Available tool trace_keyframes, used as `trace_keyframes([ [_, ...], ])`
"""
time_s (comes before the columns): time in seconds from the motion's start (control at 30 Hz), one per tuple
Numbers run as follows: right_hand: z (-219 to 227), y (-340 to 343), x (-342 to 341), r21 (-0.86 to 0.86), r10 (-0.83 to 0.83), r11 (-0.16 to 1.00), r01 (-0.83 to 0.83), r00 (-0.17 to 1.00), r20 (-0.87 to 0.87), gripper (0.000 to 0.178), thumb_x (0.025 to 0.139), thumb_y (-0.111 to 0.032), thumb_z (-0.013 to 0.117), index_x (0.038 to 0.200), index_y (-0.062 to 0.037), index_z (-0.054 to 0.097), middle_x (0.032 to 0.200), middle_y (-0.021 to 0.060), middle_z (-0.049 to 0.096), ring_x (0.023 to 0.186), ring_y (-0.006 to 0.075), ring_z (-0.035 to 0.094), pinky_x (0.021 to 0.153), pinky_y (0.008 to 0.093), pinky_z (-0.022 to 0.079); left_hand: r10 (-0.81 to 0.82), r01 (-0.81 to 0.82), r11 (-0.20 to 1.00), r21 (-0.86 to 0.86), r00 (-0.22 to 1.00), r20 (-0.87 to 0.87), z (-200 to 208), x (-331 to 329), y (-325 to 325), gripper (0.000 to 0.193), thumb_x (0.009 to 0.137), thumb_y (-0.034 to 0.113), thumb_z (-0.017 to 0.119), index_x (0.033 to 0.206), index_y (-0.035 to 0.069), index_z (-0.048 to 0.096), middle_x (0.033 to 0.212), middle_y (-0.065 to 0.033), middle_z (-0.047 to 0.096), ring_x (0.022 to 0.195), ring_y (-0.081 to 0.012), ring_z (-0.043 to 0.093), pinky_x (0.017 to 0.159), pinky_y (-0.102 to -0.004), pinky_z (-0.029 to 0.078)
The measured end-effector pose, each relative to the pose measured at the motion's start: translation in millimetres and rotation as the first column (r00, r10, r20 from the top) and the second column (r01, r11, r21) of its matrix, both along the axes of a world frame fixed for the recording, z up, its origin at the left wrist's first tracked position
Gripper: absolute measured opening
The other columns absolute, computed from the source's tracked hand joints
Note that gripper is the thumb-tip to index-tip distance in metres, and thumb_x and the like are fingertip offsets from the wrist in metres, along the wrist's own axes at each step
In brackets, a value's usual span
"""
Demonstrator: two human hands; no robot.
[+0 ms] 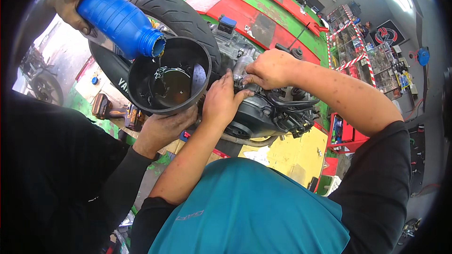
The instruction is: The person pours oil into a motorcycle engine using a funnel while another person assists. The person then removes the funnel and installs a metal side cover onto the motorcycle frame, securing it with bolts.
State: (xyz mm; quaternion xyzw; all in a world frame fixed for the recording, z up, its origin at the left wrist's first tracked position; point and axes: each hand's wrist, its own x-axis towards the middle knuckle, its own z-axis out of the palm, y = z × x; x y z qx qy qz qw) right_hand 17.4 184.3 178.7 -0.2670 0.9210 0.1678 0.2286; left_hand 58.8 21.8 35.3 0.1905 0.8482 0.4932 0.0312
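Head view showed two bare hands at a scooter engine (254, 116) in the middle of the frame. The left hand (220, 99) lay against the engine with its fingers extended and its thumb spread, the fingertips beside a silver cylinder (240, 69). The right hand (272, 69) was placed at the other side of that cylinder, its fingers curled inward; whether it gripped anything could not be told, the fingers hiding the contact.

Left of centre, a co-worker's lower hand (165, 129) supported a black funnel (139, 81) from below, the funnel's wide mouth facing upward. The same co-worker's upper hand (77, 1), upper left of the frame, gripped a blue bottle (117, 22), which was tilted with its mouth over the funnel. Liquid was visible below the bottle's mouth.

A black tyre (181, 14) stood behind the funnel. A power drill (117, 113) and a blue cap (95, 80) lay at left. A yellow sheet (297, 156) lay below the engine, and a red cart (347, 136) stood at right.
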Motion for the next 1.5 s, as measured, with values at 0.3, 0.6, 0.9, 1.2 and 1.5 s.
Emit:
trace_keyframes([
  [0.3,3.4,-12.6,12.8,0.044,-0.184,0.982,0.184,0.983,-0.010,0.045,0.102,-0.051,0.056,0.103,-0.0114,0.078,0.096,0.0203,0.076,0.093,0.0419,0.073,0.083,0.0527,0.058,0.014,-0.013,1.000,0.004,0.997,-0.078,-12.0,-1.8,4.0,0.094,0.088,0.050,0.078,0.148,-0.014,0.046,0.139,-0.0298,0.062,0.126,-0.0429,0.059,0.107,-0.0476,0.048],
  [0.6,7.2,-25.8,24.5,0.071,-0.320,0.944,0.322,0.947,-0.040,0.050,0.102,-0.052,0.057,0.107,-0.0074,0.079,0.103,0.0219,0.077,0.097,0.0405,0.075,0.086,0.0505,0.059,0.014,-0.014,1.000,0.001,0.998,-0.054,-8.2,-1.5,4.3,0.090,0.089,0.045,0.080,0.150,-0.012,0.046,0.137,-0.0308,0.063,0.130,-0.0419,0.059,0.109,-0.0478,0.047],
  [0.9,0.3,-19.0,32.0,-0.007,-0.259,0.966,0.260,0.959,-0.119,0.049,0.103,-0.051,0.056,0.093,-0.0075,0.077,0.085,0.0202,0.074,0.085,0.0412,0.073,0.079,0.0527,0.058,0.034,-0.033,0.999,0.019,0.996,-0.078,-12.9,-2.6,4.8,0.091,0.088,0.046,0.081,0.150,-0.011,0.048,0.137,-0.0302,0.063,0.131,-0.0415,0.059,0.109,-0.0477,0.047],
  [1.2,7.3,-4.0,10.1,-0.197,-0.113,0.976,0.091,0.988,-0.103,0.038,0.104,-0.041,0.056,0.101,-0.0083,0.075,0.090,0.0204,0.074,0.089,0.0429,0.072,0.081,0.0545,0.056,0.125,-0.110,0.972,0.209,0.990,-0.058,-23.1,-1.3,7.2,0.118,0.078,0.036,0.093,0.161,-0.007,0.021,0.139,-0.0302,0.061,0.125,-0.0411,0.065,0.103,-0.0458,0.051],
  [1.5,-26.9,12.2,-31.4,-0.344,0.184,0.920,-0.187,0.982,-0.041,0.025,0.100,-0.029,0.065,0.110,-0.0071,0.072,0.095,0.0168,0.072,0.093,0.0397,0.070,0.081,0.0508,0.055,0.173,-0.172,0.947,0.273,0.985,0.020,-10.7,5.4,6.4,0.132,0.071,0.041,0.097,0.161,-0.005,0.012,0.123,-0.0259,0.058,0.107,-0.0411,0.063,0.094,-0.0475,0.052],
])
